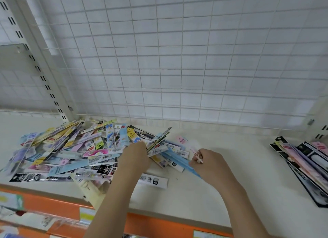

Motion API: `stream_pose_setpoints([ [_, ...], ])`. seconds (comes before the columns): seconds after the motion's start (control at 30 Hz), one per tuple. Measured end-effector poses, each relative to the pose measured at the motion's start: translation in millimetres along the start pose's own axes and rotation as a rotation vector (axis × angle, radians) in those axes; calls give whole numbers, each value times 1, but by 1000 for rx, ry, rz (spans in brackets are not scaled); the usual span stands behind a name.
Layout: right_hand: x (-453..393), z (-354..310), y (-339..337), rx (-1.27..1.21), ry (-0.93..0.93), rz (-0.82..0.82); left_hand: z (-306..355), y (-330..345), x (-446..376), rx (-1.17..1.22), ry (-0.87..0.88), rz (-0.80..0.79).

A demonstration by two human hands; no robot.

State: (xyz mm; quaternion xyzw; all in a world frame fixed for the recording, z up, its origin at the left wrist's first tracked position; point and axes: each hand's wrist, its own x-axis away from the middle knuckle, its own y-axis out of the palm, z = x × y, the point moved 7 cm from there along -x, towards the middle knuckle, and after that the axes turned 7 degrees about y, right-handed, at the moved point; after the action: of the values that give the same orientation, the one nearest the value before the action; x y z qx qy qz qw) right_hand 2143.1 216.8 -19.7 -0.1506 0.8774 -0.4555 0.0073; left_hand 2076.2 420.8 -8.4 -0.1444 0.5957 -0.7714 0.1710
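At lower centre of the frame, the left grip (134, 158) curls round a fan of packets (158, 143), its fingers hidden behind them. Just right, the right grip (206, 164) pinches a pink packet (197, 153), print blurred. The pile (67, 149) spreads leftward on the shelf (230, 184); a stack (301, 159) at far right is cut off by the edge.

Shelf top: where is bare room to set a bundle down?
Widest bare patch: between the right hand and the small stack at the right end, back to the wire grid. Also a strip along the front edge, nearer than the white packet. Crowded: the loose pile left of the left hand.
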Motion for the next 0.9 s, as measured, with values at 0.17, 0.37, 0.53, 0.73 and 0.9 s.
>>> stream_pose_setpoints([
  [0.17,4,-7,-10,-71,-51,69,5,-7,2,10,27,56],
  [0.37,20,-25,-64,-391,-165,277,27,-45,17,241,134,246],
  [0.53,15,-23,-50,-447,-160,203,46,-71,29,555,179,340],
  [0.73,5,-7,-24,-352,-94,102,43,-77,35,899,114,335],
  [0.9,1,-13,-27,-267,-124,116,32,-79,41,872,114,373],
])
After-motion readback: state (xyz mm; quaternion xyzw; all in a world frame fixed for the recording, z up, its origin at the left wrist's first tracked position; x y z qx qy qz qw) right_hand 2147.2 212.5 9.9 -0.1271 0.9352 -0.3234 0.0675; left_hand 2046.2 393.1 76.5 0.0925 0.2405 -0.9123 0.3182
